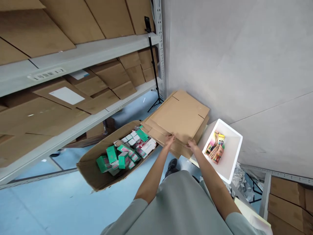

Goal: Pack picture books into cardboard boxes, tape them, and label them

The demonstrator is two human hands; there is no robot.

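A flattened cardboard box (178, 114) lies on top of other cardboard in front of me, slits showing along its far and right sides. My left hand (170, 139) is closed on its near edge, the fingertips partly hidden. A short way to the right, my right hand (192, 144) pinches the same edge. To the left, a large open carton (89, 168) holds many small packages, among them several green boxes (123, 160). A white foam box (233, 156) stands open beside my right forearm, with colourful snack packets (216, 148) inside.
Metal shelving (97, 49) stacked with brown cartons runs along the left. A black tripod (155, 71) stands by its end post. The grey wall (239, 65) rises behind the foam box. More cartons (286, 202) sit on a rack at lower right, near crumpled packing material (241, 182).
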